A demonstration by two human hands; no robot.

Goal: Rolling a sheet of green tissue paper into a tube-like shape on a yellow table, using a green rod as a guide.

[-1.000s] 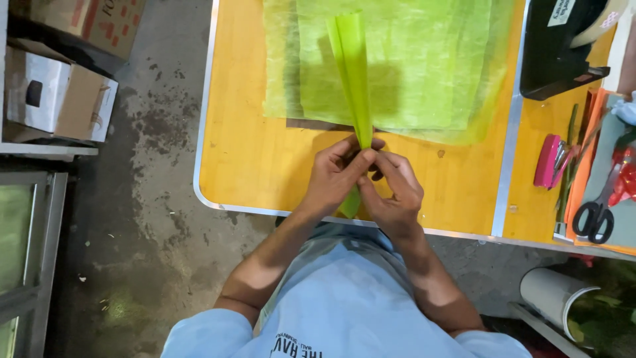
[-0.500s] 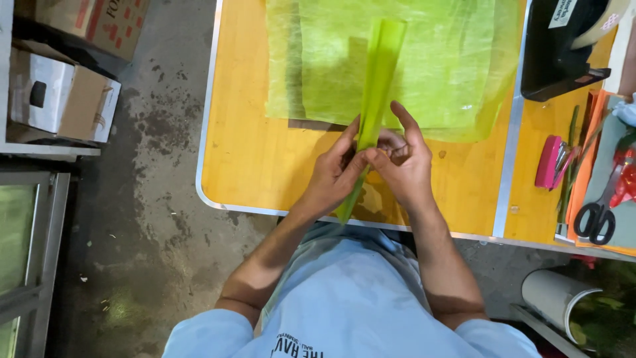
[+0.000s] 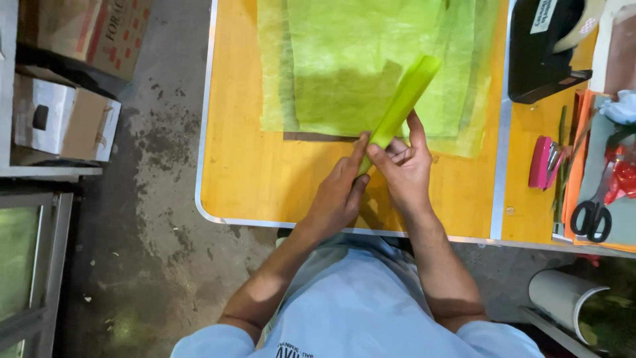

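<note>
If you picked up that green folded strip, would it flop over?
Probably not much: the green folded strip juts up straight from both hands, left hand and right hand. It looks thin, so likely light and easily creased.

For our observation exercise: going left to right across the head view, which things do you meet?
Cardboard boxes → left hand → right hand → pink stapler → black-handled scissors.

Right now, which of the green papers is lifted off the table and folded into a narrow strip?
The narrow folded strip held in both hands, left and right. The other green sheets lie flat and wide on the table.
</note>
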